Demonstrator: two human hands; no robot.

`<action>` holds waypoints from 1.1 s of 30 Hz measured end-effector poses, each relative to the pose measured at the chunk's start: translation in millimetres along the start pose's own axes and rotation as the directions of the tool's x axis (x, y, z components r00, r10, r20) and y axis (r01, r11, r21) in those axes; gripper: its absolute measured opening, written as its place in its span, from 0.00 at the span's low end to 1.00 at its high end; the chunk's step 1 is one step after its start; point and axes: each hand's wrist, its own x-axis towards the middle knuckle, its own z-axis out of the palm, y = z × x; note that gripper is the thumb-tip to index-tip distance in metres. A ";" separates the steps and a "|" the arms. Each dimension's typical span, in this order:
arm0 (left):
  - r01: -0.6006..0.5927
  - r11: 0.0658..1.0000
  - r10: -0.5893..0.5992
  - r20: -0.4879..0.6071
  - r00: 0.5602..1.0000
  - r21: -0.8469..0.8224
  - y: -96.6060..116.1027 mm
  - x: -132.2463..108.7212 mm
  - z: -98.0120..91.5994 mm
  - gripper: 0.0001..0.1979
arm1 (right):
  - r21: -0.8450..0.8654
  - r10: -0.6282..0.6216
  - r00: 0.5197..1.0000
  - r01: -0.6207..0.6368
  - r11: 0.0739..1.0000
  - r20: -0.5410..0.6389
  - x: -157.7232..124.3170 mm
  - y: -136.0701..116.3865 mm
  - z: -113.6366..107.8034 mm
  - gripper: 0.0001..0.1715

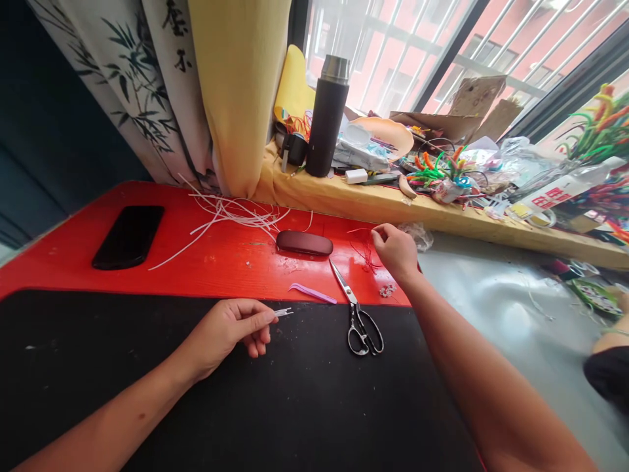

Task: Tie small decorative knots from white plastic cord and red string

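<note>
My left hand [243, 326] is over the black mat [314, 406], thumb and fingers pinching a small bundle of short white strands [284, 312]. Reaching to the far side of the red table, my right hand [396, 250] has its fingertips closed on a thin red thread [360, 230]. More red thread lies loosely tangled just left of that hand. Black-handled scissors [354, 303] lie between my hands, blades nearly together, pointing away. A purple, slender tool [313, 293] rests beside them. Small clear bead-like pieces [387, 290] sit below my right wrist.
On the red table [226, 269] are a dark red oblong case [304, 242], long white cords [230, 215] and a black phone [128, 237]. The cluttered windowsill holds a black thermos [328, 118] and colourful pipe cleaners [435, 172]. Part of another person shows at right.
</note>
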 end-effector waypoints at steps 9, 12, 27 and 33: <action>-0.032 0.999 0.032 -0.004 0.999 -0.032 -1.2 -0.2 1.2 0.18 | 0.579 -0.038 0.992 0.104 0.809 -0.124 -34.4 -24.3 -45.2 0.15; -0.040 0.998 0.040 -0.004 0.999 -0.039 -2.7 0.1 0.9 0.18 | 0.656 -0.080 0.992 0.122 0.744 -0.094 -52.2 -43.2 -64.2 0.14; -0.100 0.972 0.089 -0.062 0.994 -0.215 -6.3 0.2 -2.2 0.24 | 0.903 -0.217 0.885 -0.428 -0.029 0.412 -125.5 -118.3 -54.4 0.20; -0.118 0.962 0.103 -0.071 0.992 -0.248 -8.7 1.4 -2.2 0.25 | 0.802 -0.171 0.810 -0.583 -0.132 0.561 -157.2 -130.2 -26.6 0.23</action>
